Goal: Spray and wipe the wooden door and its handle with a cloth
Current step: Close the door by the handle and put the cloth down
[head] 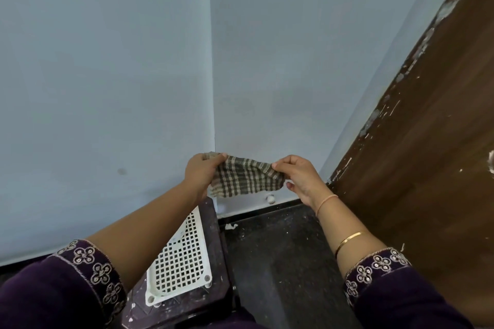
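Stretching between the two hands, the checked cloth hangs in mid-air before the far corner of the blue walls. The left hand pinches its top left edge; the right hand grips its right edge with fingers curled shut on the fabric. The cloth's lower edge droops free, touching nothing. To the right, well apart from the cloth, the wooden door slants along the frame's side, its near edge flecked with pale paint; no handle is in view. Below the hands lies open dark floor. On the near left, a white perforated tray rests on a dark stool.
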Demonstrator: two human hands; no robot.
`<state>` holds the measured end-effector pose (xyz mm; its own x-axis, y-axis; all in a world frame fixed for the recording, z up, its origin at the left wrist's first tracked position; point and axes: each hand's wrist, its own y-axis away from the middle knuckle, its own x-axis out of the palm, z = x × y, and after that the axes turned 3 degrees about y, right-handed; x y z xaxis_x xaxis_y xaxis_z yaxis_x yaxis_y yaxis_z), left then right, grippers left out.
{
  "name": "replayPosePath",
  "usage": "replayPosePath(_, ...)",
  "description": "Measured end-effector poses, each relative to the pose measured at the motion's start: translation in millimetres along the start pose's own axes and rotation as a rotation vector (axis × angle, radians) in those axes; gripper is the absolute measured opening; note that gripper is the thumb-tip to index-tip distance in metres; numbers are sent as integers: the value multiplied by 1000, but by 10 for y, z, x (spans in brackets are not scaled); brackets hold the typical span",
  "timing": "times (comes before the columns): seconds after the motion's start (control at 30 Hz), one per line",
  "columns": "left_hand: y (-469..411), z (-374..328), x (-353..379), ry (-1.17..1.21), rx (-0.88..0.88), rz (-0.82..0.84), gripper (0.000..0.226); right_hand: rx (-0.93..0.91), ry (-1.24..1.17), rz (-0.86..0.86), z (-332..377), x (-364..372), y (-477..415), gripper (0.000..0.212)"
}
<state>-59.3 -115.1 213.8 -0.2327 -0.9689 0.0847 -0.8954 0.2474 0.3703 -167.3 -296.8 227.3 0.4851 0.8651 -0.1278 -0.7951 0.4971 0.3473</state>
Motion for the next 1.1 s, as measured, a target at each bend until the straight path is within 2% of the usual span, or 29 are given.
replayPosePath(0.07,-13,10,-18,-94,48,-6,21,21,0,35,-32,35,-6,13)
replayPosePath(0.17,17,-24,-61,-235,127,-6,19,-9,18,62,-37,73,21,14)
replayPosePath(0.3,71,-56,-112,-385,235,-4,26,-131,-1,-52,-58,78,-15,18)
replayPosePath(0.43,87,-33,-156,-522,301,-43,46,-101,-4,-32,-36,78,-27,19)
replayPosePath(0.53,71,3,-217,-562,300,-62,61,-53,132,78,-50,85,-32,39)
replayPosePath(0.63,51,49,-276,-676,297,0,70,-100,492,77,-114,115,-93,42)
replayPosePath(0.73,27,82,-328,-928,250,95,49,-165,775,-7,-141,183,-101,29)
replayPosePath(0.83,17,130,-365,-1030,186,139,24,-212,743,-22,-161,230,-80,26)
replayPosePath(0.9,59,128,-393,-942,126,168,21,-193,591,15,-154,236,-48,29)
replayPosePath(1.03,122,72,-521,-291,-304,296,32,-89,284,82,-102,209,17,37)
replayPosePath(1.1,106,120,-594,-243,-309,314,38,-69,280,110,-134,217,12,38)
